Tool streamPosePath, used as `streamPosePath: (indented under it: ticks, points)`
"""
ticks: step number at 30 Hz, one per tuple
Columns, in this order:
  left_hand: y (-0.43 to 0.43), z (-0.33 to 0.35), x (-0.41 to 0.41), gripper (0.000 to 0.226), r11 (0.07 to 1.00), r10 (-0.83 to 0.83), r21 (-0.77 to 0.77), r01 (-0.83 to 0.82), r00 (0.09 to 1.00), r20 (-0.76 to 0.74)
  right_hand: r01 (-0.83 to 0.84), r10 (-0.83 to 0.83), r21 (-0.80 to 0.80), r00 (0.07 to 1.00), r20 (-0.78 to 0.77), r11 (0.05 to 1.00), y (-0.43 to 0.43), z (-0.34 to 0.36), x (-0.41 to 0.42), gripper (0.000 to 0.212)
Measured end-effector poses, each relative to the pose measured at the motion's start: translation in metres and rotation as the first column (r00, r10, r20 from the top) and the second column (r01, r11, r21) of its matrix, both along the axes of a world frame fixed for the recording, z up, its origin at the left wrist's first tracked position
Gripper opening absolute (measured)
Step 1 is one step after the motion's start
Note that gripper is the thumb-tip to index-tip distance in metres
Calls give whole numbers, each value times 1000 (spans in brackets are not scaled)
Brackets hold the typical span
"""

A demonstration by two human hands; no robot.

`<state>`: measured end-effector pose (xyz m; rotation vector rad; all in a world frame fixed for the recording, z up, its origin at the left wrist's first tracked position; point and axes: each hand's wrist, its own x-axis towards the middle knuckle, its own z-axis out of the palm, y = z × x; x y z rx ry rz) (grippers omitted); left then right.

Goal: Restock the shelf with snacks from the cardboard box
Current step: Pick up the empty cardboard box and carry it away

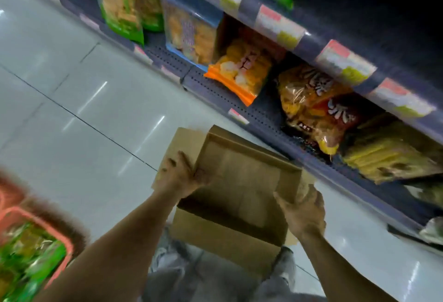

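Observation:
An open brown cardboard box [239, 181] hangs in front of me over the floor, and its inside looks bare. My left hand [179, 174] grips the box's left wall, thumb inside. My right hand [303, 213] grips the right wall near its flap. Behind the box runs a low dark shelf [263, 114] holding snack bags: an orange bag [239, 71], a brown-and-yellow bag [316, 110], a blue-edged bag [189, 33] and green bags [124, 6]. The picture is blurred.
A red basket [36, 249] with green packets sits at the lower left. Price labels [345, 62] line the edge of the shelf above. Pale glossy floor tiles [72, 110] spread to the left. My grey trousers [191, 275] show below the box.

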<state>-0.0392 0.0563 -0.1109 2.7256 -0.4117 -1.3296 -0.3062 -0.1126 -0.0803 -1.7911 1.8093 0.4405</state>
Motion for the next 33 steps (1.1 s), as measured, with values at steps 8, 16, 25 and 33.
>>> streamPosePath:
  ticks: [8, 16, 25, 33]
  points:
    - [19, -43, -26, 29, 995, 39, -96, -28, 994, 104, -4, 2, 74, 1000, 21, 997, 9, -40, 0, 61]
    - [67, 89, -2, 24, 989, 141, -61, -135, 984, 111, -175, 169, 79, 983, 76, 981, 26, 73, 39, 38]
    - [175, 334, 33, 17, 892, 452, -111, -438, 861, 233, -420, 385, 110, 890, 243, 901, 53, 293, 152, 17]
    - [265, 475, 88, 19, 669, 743, -254, -699, 634, 214, -700, 678, 3, 692, 249, 714, 106, 446, 310, 22]
